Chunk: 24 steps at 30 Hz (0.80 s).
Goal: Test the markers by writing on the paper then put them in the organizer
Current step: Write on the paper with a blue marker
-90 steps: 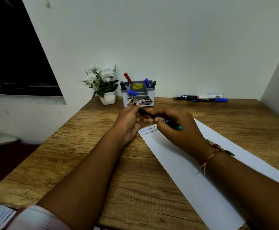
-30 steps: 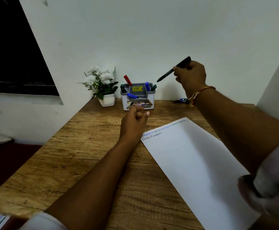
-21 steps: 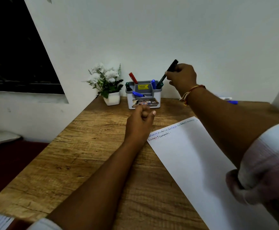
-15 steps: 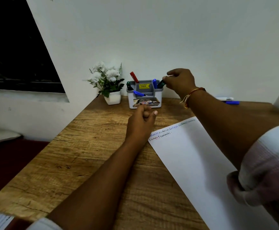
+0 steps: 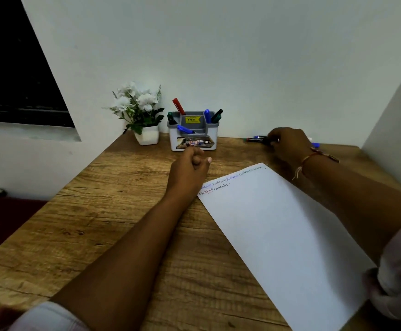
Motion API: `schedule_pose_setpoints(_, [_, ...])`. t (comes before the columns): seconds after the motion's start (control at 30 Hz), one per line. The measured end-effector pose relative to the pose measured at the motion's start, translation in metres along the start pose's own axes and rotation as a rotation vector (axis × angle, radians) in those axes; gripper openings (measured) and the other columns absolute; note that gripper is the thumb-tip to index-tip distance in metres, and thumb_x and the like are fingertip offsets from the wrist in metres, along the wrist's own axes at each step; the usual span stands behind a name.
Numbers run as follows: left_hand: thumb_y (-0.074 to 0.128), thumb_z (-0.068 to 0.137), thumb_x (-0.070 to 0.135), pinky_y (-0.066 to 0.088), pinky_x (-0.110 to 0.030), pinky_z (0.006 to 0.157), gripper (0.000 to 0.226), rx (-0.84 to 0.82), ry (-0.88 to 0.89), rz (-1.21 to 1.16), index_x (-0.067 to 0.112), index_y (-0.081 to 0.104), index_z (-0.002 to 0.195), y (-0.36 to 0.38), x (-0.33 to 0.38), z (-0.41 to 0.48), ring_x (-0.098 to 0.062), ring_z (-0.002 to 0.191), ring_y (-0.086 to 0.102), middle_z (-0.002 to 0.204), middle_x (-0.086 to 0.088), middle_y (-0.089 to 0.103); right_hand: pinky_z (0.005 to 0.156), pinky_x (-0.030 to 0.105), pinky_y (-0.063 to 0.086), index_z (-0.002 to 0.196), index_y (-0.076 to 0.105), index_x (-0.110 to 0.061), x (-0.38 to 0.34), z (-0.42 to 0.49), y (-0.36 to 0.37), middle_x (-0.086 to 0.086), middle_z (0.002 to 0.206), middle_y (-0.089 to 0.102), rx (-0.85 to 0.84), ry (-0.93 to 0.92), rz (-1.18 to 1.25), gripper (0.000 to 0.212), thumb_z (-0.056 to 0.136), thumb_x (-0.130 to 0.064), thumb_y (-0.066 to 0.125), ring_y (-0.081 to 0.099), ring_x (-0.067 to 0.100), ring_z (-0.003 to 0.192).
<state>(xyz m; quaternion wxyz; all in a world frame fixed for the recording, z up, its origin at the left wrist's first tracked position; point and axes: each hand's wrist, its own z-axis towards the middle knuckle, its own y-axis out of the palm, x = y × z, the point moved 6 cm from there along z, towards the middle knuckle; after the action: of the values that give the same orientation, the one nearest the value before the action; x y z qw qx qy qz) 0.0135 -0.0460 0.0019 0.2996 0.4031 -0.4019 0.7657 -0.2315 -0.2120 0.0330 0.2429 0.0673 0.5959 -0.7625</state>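
From the head camera, the only view I have, the paper [image 5: 278,223] lies slanted on the wooden table [image 5: 99,223] in front of me. Two short lines of writing [image 5: 218,185] in several colours run along its far edge, and the rest of the sheet is blank.

The organizer [image 5: 193,137] stands at the back against the wall, just right of a small white-flowered plant [image 5: 139,111]. I count five markers in it: a red one [image 5: 178,106] and a green one [image 5: 170,117] on its left side, a blue one [image 5: 185,129] lying across the front tray, and a blue one [image 5: 207,115] and a dark one [image 5: 217,115] on its right side. I judge those five tested and stowed.

The loose markers [image 5: 256,139] lie along the back edge, well right of the organizer. My right hand [image 5: 288,144] is down over them and hides most of the row. Its fingers curl onto the barrels, but I cannot tell whether they have closed round one.

My left hand [image 5: 190,163] rests on the table between the organizer and the near corner of the paper. Its fingers are drawn into a fist, with nothing showing inside.

So I'd say the job is over halfway, with the few loose markers left to uncap, try on the sheet and drop in the organizer
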Motion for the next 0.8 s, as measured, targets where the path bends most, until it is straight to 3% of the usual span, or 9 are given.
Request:
schedule_pose_setpoints(0.2, [0.065, 0.095, 0.024, 0.043, -0.023, 0.064, 0.017, -0.006, -0.009, -0.006, 0.017, 0.061, 0.11, 0.001, -0.001, 0.001, -0.003, 0.064, 0.052, 0.067, 0.01, 0.055, 0.094, 0.038, 0.044, 0.141, 0.06, -0.009, 0.025, -0.009, 0.019, 0.024, 0.128, 0.066, -0.066, 0.031, -0.091, 0.04, 0.103, -0.004, 0.047, 0.059, 0.041, 0.118])
schedule_pose_setpoints(0.4, [0.064, 0.095, 0.023, 0.049, -0.027, 0.068, 0.014, -0.008, -0.024, -0.021, 0.019, 0.061, 0.108, 0.001, -0.001, 0.0, -0.006, 0.067, 0.055, 0.069, 0.01, 0.057, 0.099, 0.048, 0.045, 0.132, 0.062, -0.005, 0.034, 0.0, 0.028, 0.025, 0.127, 0.061, -0.003, 0.001, -0.151, 0.034, 0.099, -0.006, 0.051, 0.057, 0.045, 0.117])
schedule_pose_setpoints(0.57, [0.064, 0.095, 0.023, 0.045, -0.024, 0.065, 0.015, -0.013, -0.028, -0.019, 0.019, 0.061, 0.109, 0.001, -0.001, 0.0, -0.005, 0.067, 0.055, 0.07, 0.009, 0.058, 0.096, 0.049, 0.044, 0.129, 0.06, -0.001, 0.035, 0.0, 0.028, 0.028, 0.128, 0.056, 0.051, 0.033, -0.196, 0.032, 0.099, -0.004, 0.048, 0.053, 0.048, 0.118])
schedule_pose_setpoints(0.8, [0.064, 0.095, 0.024, 0.044, -0.024, 0.064, 0.017, -0.018, -0.036, -0.011, 0.018, 0.061, 0.11, 0.001, 0.0, 0.0, -0.004, 0.066, 0.054, 0.069, 0.011, 0.057, 0.097, 0.046, 0.045, 0.129, 0.063, -0.004, 0.039, 0.006, 0.033, 0.026, 0.127, 0.06, -0.003, 0.061, -0.221, 0.031, 0.104, -0.009, 0.045, 0.056, 0.045, 0.117])
